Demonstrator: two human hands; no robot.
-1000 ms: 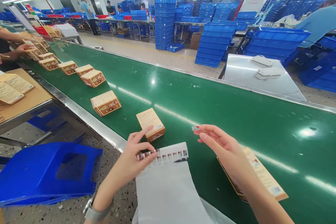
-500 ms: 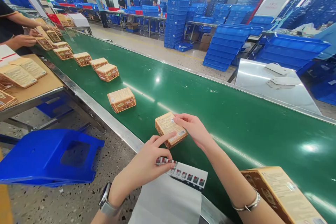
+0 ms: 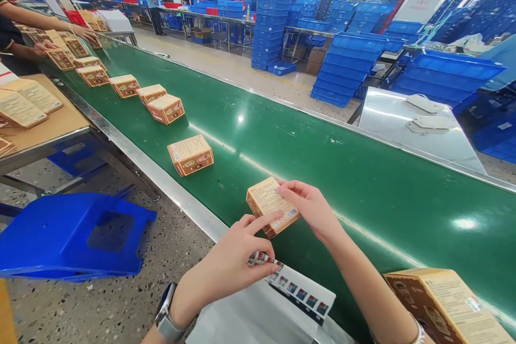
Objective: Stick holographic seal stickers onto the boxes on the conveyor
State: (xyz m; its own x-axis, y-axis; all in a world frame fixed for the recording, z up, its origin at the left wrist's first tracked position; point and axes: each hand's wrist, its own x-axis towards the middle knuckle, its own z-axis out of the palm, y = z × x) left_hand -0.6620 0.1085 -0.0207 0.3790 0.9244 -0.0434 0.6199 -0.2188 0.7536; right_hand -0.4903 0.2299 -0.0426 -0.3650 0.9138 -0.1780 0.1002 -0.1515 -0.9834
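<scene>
A small brown and cream cardboard box [image 3: 266, 200] lies on the green conveyor belt in front of me, its printed face up. My right hand [image 3: 308, 204] has its fingers closed at the box's upper right, pressing a small shiny sticker [image 3: 276, 191] against that face. Between thumb and a finger, my left hand [image 3: 237, 258] grips a strip sheet of stickers [image 3: 300, 293], with small dark and red squares along it. My left index finger stretches out and touches the box near its barcode. White backing paper [image 3: 250, 314] hangs below the sheet.
Similar boxes [image 3: 191, 155] stand along the belt [image 3: 342, 172] up to the far left, where a co-worker's arms [image 3: 48, 24] reach in. Another box [image 3: 451, 306] with a shiny sticker is at lower right. A blue plastic stool [image 3: 68, 236] stands left; stacked blue crates [image 3: 272, 27] stand beyond.
The box and both my hands have shifted slightly right and nearer to me, with the sticker sheet. Nearer boxes on the belt have drifted the same way. The co-worker's arm now stretches farther over the belt.
</scene>
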